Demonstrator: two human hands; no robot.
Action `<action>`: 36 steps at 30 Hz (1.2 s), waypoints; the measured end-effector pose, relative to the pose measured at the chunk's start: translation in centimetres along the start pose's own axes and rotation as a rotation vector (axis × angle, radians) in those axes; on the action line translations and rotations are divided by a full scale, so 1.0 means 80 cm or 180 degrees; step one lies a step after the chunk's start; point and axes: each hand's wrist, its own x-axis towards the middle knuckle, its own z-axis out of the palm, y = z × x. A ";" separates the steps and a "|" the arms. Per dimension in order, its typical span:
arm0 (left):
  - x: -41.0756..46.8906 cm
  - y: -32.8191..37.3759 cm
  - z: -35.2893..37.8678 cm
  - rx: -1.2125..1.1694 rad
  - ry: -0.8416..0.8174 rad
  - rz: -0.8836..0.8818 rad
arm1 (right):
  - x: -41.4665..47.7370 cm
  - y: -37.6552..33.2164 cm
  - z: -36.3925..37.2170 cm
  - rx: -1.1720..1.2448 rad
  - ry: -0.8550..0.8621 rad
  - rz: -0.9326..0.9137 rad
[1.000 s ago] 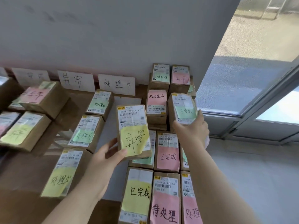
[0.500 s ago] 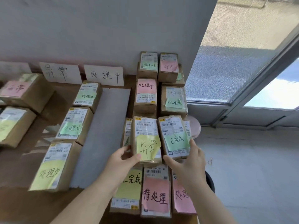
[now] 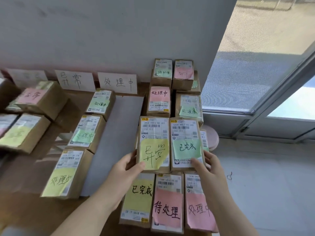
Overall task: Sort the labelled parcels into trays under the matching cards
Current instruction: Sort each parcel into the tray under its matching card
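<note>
Midway through sorting: clasping yellow-tagged parcel point(image 3: 154, 143) in left hand point(image 3: 127, 167), green-tagged parcel point(image 3: 185, 143) in right hand point(image 3: 209, 166), fingers curled round edges, above unsorted pile point(image 3: 167, 203). Several placed parcels point(image 3: 87, 132) under cards point(image 3: 117, 82); seemingly many left.

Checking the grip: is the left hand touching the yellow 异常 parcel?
Touching. Head view: left hand pinches the yellow 异常 parcel at its lower left corner.
</note>
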 end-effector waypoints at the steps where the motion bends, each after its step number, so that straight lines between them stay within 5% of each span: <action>1: -0.003 0.005 -0.004 0.0004 0.0028 0.0057 | -0.001 -0.001 0.003 0.0070 -0.0038 -0.0028; 13: -0.023 0.031 -0.105 0.0286 -0.0076 0.0566 | -0.034 -0.030 0.079 0.0278 -0.0291 -0.0374; 28: -0.054 0.010 -0.386 0.0596 -0.0118 0.0662 | -0.146 -0.005 0.337 0.0365 -0.0161 -0.0436; 36: -0.074 -0.003 -0.464 0.0723 -0.0096 0.0665 | -0.190 0.009 0.403 0.0429 -0.0180 -0.0439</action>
